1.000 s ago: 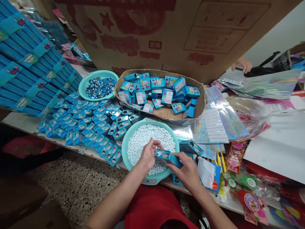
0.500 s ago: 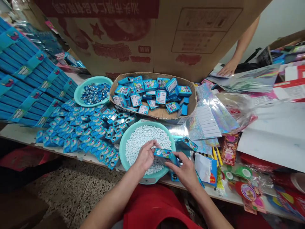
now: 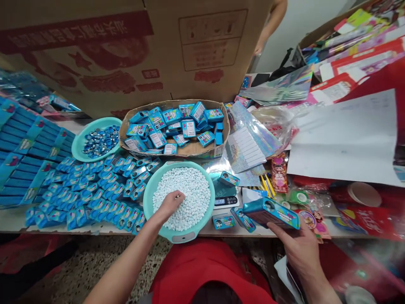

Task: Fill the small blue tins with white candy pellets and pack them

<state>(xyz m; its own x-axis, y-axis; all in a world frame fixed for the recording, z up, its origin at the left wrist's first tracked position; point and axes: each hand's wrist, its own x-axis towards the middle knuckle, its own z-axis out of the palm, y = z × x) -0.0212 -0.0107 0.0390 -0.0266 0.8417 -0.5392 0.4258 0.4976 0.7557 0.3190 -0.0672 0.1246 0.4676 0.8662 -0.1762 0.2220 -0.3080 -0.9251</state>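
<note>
My left hand (image 3: 170,206) is in the turquoise basin (image 3: 148,202) of small white candies (image 3: 190,185), fingers pinched together. A pale bit shows at its fingertips; the rest of what they hold is hidden. Off to the right, my right hand (image 3: 302,245) grips a blue candy tin (image 3: 272,213), tilted, with a round hole showing at its top end. Between basin and hand stands a small digital scale (image 3: 226,202) with a lit display. One blue tin (image 3: 229,178) rests at the scale's far side. Two other tins, one lying flat (image 3: 223,221) and one tilted (image 3: 244,219), sit in front.
Many blue tins (image 3: 110,190) stand in rows on the left, beside stacked blue cartons (image 3: 28,147). A turquoise bowl (image 3: 75,145) holds shiny caps. Behind the basin is a cardboard tray (image 3: 190,150) of tins. White sheets (image 3: 341,139) and packaging cover the right. Another person's arm (image 3: 272,25) shows behind the big carton (image 3: 202,42).
My right hand has carried the tin from over the basin to the right. My left hand has gone down among the candies, apart from the tin. The view has turned right.
</note>
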